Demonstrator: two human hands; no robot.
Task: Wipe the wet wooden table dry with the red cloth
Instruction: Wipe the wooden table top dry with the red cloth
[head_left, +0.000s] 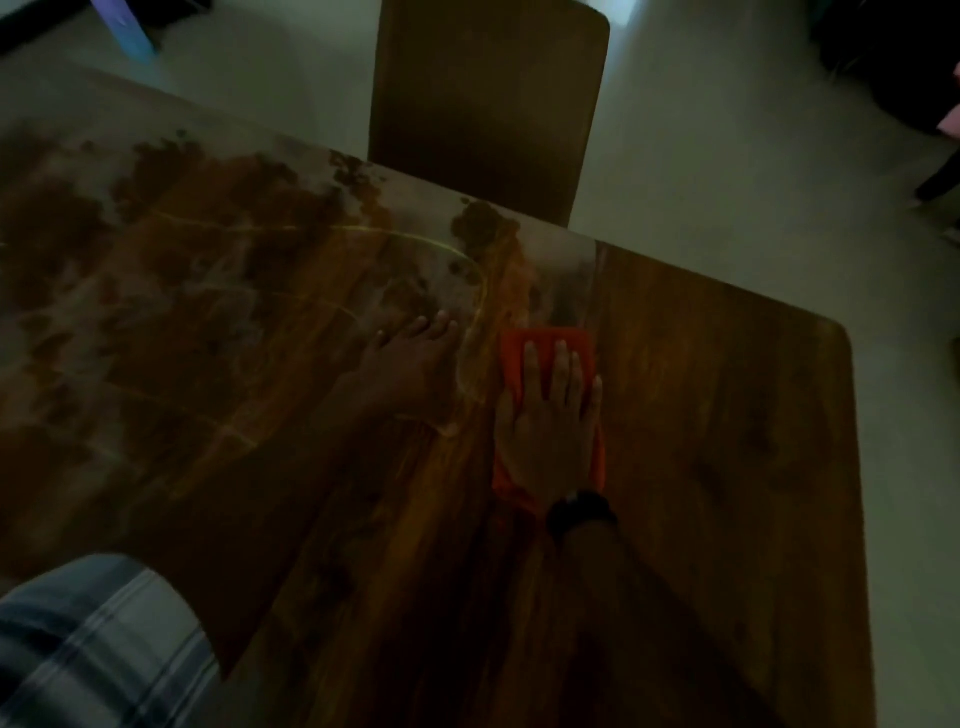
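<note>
The wooden table (727, 415) fills most of the view. Its left and far part is covered with a patchy wet film (182, 249), while the right part looks plain and dry. The red cloth (550, 345) lies flat near the table's middle, at the border of the wet area. My right hand (550, 426) presses flat on top of the cloth, fingers spread and pointing away from me, with a dark band on the wrist. My left hand (410, 369) rests flat on the wet wood just left of the cloth, holding nothing.
A brown wooden chair (488, 98) stands at the table's far edge. Pale floor surrounds the table. The table's right edge (857, 467) and rounded far-right corner are close to the cloth. A dark object sits at the upper right. My checked sleeve shows at the lower left.
</note>
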